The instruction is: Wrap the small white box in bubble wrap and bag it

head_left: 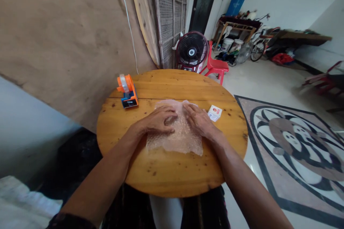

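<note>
A sheet of clear bubble wrap point(178, 137) lies spread on the round wooden table point(172, 177). My left hand point(159, 118) rests on its left part, fingers apart and slightly curved, thumb pointing right. On the right part of the sheet my right hand point(199, 118) lies flat with its fingers stretched out. Neither hand grips anything. A small white box point(215, 113) with a red mark stands just right of my right hand. Toward the table's far left is an orange and blue tape dispenser point(129, 93) with a roll of clear tape.
Beyond the table's far edge stand a dark fan point(191, 52) and a red plastic chair point(217, 65). A brown wall point(67, 25) rises close on the left. To the right, the floor carries a panda-patterned inlay point(301, 146). A bicycle point(259, 48) is farther back.
</note>
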Tool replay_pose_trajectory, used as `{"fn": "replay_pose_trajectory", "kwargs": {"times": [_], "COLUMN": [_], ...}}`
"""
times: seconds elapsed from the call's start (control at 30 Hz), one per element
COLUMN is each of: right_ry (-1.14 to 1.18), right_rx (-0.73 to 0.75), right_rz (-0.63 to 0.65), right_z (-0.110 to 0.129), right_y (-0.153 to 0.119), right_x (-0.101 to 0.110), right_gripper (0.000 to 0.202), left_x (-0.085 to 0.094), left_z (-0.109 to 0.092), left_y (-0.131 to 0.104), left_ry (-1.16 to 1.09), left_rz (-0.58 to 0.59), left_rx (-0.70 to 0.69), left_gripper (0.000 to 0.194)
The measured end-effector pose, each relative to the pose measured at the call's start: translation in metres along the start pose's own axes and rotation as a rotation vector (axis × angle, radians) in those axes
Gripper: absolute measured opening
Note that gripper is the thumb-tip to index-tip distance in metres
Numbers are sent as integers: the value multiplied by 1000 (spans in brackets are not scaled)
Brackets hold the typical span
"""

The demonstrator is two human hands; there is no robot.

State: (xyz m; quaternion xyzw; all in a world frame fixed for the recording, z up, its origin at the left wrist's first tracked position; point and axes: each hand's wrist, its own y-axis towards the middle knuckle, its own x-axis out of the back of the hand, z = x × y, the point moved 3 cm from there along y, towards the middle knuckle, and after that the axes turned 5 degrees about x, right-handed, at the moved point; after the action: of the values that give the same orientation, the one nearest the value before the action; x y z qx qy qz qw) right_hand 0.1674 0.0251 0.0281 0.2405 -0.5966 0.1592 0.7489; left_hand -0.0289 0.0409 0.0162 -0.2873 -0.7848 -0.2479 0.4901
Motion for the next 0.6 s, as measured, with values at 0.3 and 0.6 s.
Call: {"fn": "replay_pose_trajectory", "kwargs": {"times": [0.3, 0.6], "right_ry": [125, 143], "right_rx": [-49, 13], "right_rz": [-58, -146], "right_z": [-6, -6], "right_y": [1, -8], "right_x": [-3, 21], "right_gripper": [65, 43], "left_x": [-3, -2], "left_z": [2, 0], "left_y": [0, 2], "left_ry": [34, 12], "left_rz": [62, 88], "left_rx": [40, 77], "left_gripper": [72, 78]}}
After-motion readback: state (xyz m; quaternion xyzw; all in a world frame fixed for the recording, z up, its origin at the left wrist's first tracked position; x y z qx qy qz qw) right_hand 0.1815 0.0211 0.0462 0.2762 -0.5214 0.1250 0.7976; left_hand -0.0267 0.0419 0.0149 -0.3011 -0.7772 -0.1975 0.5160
